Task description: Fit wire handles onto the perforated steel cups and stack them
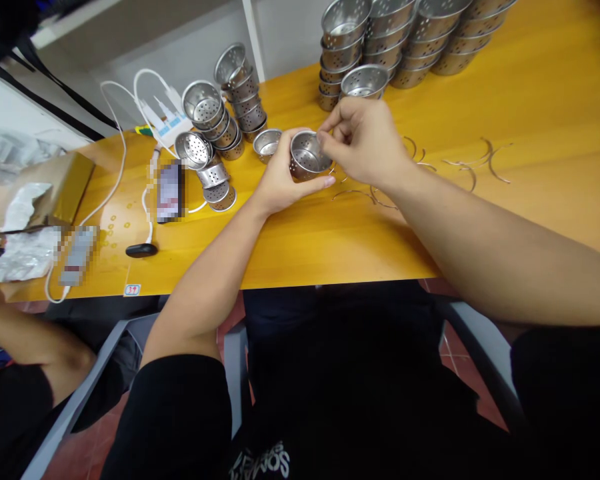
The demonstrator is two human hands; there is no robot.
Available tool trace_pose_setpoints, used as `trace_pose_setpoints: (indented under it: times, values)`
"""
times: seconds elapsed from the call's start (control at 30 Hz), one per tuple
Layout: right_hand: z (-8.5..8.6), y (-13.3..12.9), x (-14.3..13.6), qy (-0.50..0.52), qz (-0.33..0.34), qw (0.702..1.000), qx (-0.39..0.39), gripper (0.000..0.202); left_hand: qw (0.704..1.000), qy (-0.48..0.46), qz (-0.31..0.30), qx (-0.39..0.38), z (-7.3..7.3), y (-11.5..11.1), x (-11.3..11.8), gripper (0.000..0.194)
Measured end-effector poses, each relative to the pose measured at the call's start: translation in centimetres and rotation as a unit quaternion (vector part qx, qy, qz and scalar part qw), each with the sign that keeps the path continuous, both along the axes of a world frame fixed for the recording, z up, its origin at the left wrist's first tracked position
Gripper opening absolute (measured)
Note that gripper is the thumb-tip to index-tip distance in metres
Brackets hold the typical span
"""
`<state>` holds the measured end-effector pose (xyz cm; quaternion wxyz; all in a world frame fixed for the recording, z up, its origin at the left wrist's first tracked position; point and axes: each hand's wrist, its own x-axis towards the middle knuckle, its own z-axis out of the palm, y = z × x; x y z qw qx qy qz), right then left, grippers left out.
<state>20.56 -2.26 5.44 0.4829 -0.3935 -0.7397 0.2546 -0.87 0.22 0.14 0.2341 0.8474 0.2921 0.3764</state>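
Head view looks down on a yellow wooden table (480,120). The left hand (275,180) is curled around a small perforated round steel strainer cup (306,155), thumb under its lower side and fingers behind it, holding it just above the table with its mouth tilted toward the camera. The right hand (363,140) meets the cup at its right rim — fingertips pinched together there, though whether they grip anything thin cannot be told.

Just behind the held cup a single matching steel cup (267,143) sits on the table. Further left are leaning stacks of the same perforated cups (230,107), and at the far edge taller nested stacks of steel cups (405,40). Thin curved wire handles (473,163) lie scattered to the right of the hands, well apart from the stacks. To the left lie a white power strip with cables (163,117), a blurred phone (170,192) and a brown cardboard box (65,183). Another person's arm (25,340) shows at the lower left edge.
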Motion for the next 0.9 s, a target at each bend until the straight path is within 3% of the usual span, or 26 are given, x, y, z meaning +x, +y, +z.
trace_pose_setpoints:
  times: [0.17, 0.3, 0.43, 0.57, 0.73, 0.9]
  values:
    - [-0.1, 0.0, -0.1, 0.004, 0.005, 1.000, -0.006, 0.034, 1.000, 0.007, 0.001, 0.001, 0.2, -0.1, 0.1, 0.097]
    - [0.9, -0.8, -0.1, 0.002, 0.026, 0.999, -0.031, 0.038, 1.000, -0.023, 0.011, -0.016, 0.6, -0.1, -0.1, 0.093]
    - [2.3, -1.5, 0.6, -0.004, 0.115, 0.990, -0.082, 0.053, 0.998, -0.043, 0.007, -0.053, 0.8, 0.2, -0.7, 0.084]
    - [2.3, -1.1, 1.0, 0.034, 0.201, 0.976, -0.078, 0.065, 0.997, -0.035, -0.006, -0.066, 1.0, 0.1, -1.1, 0.081]
    - [1.3, -0.2, 0.8, 0.021, 0.147, 0.986, -0.081, 0.059, 0.999, -0.020, 0.003, -0.035, 0.8, 0.1, -1.0, 0.093]
    - [1.0, -0.2, 0.7, 0.020, 0.144, 0.985, -0.092, 0.056, 0.999, -0.014, 0.016, -0.033, 0.7, 0.3, -1.0, 0.089]
